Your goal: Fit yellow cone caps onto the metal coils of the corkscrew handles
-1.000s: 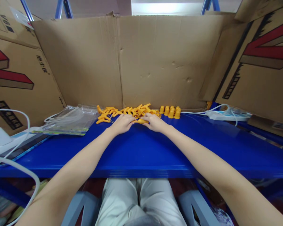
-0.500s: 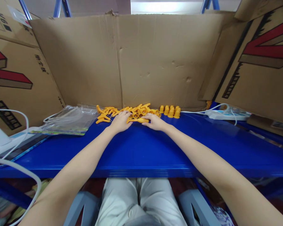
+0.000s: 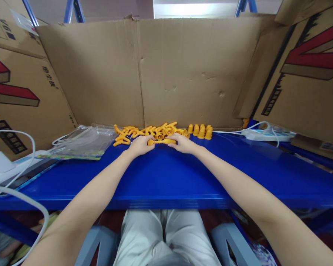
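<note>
Between my two hands lies a yellow plastic piece with a ridged middle (image 3: 160, 142), level and just above or on the blue tabletop. My left hand (image 3: 140, 145) is closed on its rounded left end, thumb at the front. My right hand (image 3: 183, 143) grips the wider right end from the other side. Whether this is one part or two joined parts I cannot tell. Right behind my hands is a heap of yellow plastic parts (image 3: 166, 130), some with hollow cup-like ends. Branched yellow pieces (image 3: 122, 139) lie to the left of my left hand.
Several small yellow cups (image 3: 202, 132) stand upright right of the heap. A clear plastic bag (image 3: 83, 142) lies at left, near white cables (image 3: 30, 155). A white power strip (image 3: 266, 135) sits at right. Cardboard walls (image 3: 183, 74) enclose the back and sides of the blue table (image 3: 166, 177).
My left hand has shifted slightly left and turned, and the piece's rounded left end now shows at its fingertips. My right hand has barely moved.
</note>
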Available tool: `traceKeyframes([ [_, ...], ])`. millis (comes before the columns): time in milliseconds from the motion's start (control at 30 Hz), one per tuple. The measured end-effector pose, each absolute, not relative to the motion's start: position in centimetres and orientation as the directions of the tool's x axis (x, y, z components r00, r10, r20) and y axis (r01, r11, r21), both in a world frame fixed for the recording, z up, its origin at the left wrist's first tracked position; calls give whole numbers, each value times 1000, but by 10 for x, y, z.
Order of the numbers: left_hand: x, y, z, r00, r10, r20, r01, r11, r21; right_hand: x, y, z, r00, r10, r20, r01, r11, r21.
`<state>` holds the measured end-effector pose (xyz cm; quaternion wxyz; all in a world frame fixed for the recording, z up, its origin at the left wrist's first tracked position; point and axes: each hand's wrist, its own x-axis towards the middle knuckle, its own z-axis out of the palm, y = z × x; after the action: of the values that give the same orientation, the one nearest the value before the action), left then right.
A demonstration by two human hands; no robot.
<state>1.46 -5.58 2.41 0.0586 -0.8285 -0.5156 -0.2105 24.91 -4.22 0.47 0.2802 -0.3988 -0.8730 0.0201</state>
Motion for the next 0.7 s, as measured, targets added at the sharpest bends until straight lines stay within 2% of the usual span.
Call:
traceKeyframes([
  [67, 12, -53, 23, 381, 831, 405, 869, -472, 150, 252, -38, 4, -498, 720, 483, 652, 678, -339],
  [167, 8, -47, 20, 395, 835, 383, 848, -492, 198, 257, -35, 5, -432, 786, 441, 563, 618, -549],
  [267, 5, -44, 18, 404, 828, 390, 820, -516, 247, 261, -39, 10, -384, 859, 339, 435, 492, -754],
  [367, 4, -43, 17, 417, 813, 407, 781, -549, 296, 262, -50, 18, -394, 900, 187, 346, 334, -877],
  [500, 6, -45, 18, 435, 804, 406, 751, -573, 329, 259, -61, 25, -373, 927, 23, 330, 156, -931],
  [700, 9, -47, 19, 422, 806, 415, 749, -568, 342, 251, -58, 22, -282, 957, -72, 358, 35, -933],
])
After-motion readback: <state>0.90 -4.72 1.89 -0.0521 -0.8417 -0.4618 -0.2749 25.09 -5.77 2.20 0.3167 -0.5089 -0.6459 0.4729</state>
